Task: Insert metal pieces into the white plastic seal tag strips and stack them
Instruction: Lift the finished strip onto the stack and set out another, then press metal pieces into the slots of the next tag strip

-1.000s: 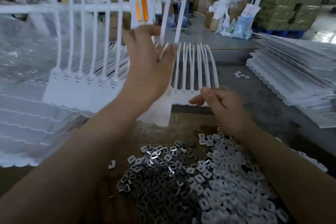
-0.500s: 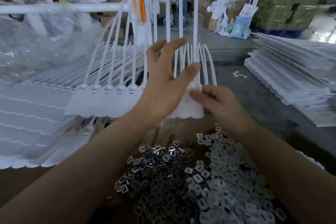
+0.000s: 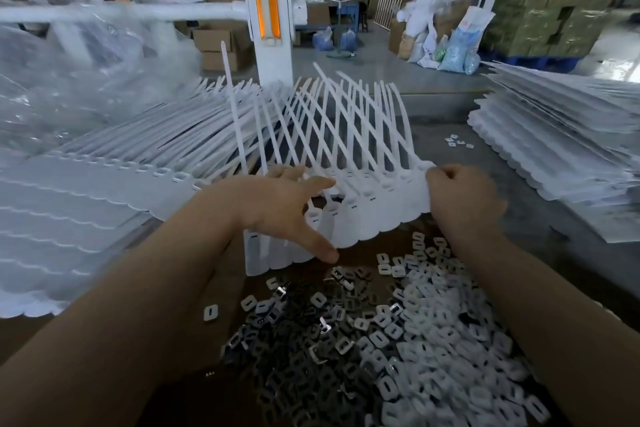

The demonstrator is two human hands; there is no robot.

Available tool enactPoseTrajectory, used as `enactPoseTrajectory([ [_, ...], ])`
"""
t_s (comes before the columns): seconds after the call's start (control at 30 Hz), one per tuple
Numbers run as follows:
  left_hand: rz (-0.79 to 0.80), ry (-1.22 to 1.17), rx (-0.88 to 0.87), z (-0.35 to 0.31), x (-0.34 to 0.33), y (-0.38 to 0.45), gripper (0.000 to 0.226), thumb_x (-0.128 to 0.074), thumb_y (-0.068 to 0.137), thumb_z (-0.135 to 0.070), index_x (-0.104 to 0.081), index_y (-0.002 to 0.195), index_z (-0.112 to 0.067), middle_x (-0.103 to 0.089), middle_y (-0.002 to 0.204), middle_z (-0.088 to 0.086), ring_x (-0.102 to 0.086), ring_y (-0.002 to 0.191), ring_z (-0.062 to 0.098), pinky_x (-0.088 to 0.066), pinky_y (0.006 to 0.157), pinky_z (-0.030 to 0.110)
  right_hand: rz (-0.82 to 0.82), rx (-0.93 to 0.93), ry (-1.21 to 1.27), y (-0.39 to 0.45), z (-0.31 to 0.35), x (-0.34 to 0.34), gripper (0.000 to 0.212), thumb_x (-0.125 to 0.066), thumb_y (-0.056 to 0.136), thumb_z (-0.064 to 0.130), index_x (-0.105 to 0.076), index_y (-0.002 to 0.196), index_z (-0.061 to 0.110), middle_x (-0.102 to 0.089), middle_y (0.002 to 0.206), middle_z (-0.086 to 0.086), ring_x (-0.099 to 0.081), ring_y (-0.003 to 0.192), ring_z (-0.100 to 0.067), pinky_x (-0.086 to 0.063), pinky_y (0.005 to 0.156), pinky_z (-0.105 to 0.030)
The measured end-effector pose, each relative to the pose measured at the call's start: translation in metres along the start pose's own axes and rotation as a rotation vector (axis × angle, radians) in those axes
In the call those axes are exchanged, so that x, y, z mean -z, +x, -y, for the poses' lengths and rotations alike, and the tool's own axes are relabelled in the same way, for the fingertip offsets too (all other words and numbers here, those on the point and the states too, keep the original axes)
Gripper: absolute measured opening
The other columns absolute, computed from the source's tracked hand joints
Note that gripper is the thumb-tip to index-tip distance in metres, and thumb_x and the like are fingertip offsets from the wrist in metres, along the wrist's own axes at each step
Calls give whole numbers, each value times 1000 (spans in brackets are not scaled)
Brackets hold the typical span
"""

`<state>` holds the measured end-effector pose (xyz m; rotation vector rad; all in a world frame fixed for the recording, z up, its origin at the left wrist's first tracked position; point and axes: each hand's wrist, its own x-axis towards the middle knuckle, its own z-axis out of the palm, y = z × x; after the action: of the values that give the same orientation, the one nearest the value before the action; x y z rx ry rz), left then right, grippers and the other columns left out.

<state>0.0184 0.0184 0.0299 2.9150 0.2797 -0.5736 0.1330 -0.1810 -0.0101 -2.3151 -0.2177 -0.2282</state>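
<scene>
seal tag strip (image 3: 367,215) between hands, tails pointing away | right hand (image 3: 460,198) pinches its right edge | left hand (image 3: 280,211) flat, fingers spread on it | metal pieces (image 3: 311,350) nearer

Left hand (image 3: 280,208) lies spread over the tag ends of two overlapping white seal tag strips (image 3: 367,211), thumb at the lower scalloped edge, fingers extended. Right hand (image 3: 460,198) pinches the right edge of the upper strip, fingers curled. The tails of the strips fan upward and cross. In front of the hands: heap of metal pieces (image 3: 304,350) to the left, merging with white plastic caps (image 3: 450,340) to the right. Stack of strips (image 3: 86,191) at left, another stack (image 3: 561,142) at right. White post with orange inserts (image 3: 268,10) behind.
</scene>
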Motion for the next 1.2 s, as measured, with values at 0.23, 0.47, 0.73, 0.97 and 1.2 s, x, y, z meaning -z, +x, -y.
enactPoseTrajectory([
  [0.23, -146, 45, -71, 0, -3, 8, 126, -84, 64, -53, 9, 149, -50, 11, 163, -15, 9, 151, 20, -5, 117, 64, -13, -173, 312, 5, -1, -1, 34, -44, 95, 26, -52, 67, 8, -62, 81, -15, -59, 91, -36, -38, 104, -55],
  [0.47, -10, -32, -212, 1, -3, 7, 87, -70, 88, -24, -15, 152, -48, -18, 161, -11, -26, 145, 16, -31, 116, 44, -103, 34, -201, -4, -4, -6, 22, -53, 88, 27, -60, 104, 13, -54, 112, -12, -41, 119, -36, -30, 97, -46],
  [0.73, 61, -93, -231, 8, 0, 7, 88, -72, 85, -18, -22, 150, -48, -16, 163, -12, -20, 148, 14, -22, 120, 43, 390, 851, -336, -24, 9, 5, 7, -55, 88, 27, -59, 91, 32, -57, 58, 9, -51, 51, 0, -37, 51, -21],
  [0.97, 98, -134, -234, 12, -1, 8, 85, -71, 87, -18, -23, 149, -50, -6, 161, -23, -11, 148, 6, -11, 109, 24, 540, 956, -444, -28, 13, 4, 8, -57, 80, 32, -56, 87, 34, -53, 61, 14, -46, 57, 2, -31, 51, -17],
  [1.2, 82, -181, -264, 12, -3, 9, 82, -73, 86, -19, -28, 149, -48, -12, 159, -28, -18, 146, 4, -15, 108, 24, 595, 958, -378, -34, 17, 5, 9, -62, 79, 31, -57, 85, 35, -44, 52, 17, -43, 50, 3, -32, 51, -18],
])
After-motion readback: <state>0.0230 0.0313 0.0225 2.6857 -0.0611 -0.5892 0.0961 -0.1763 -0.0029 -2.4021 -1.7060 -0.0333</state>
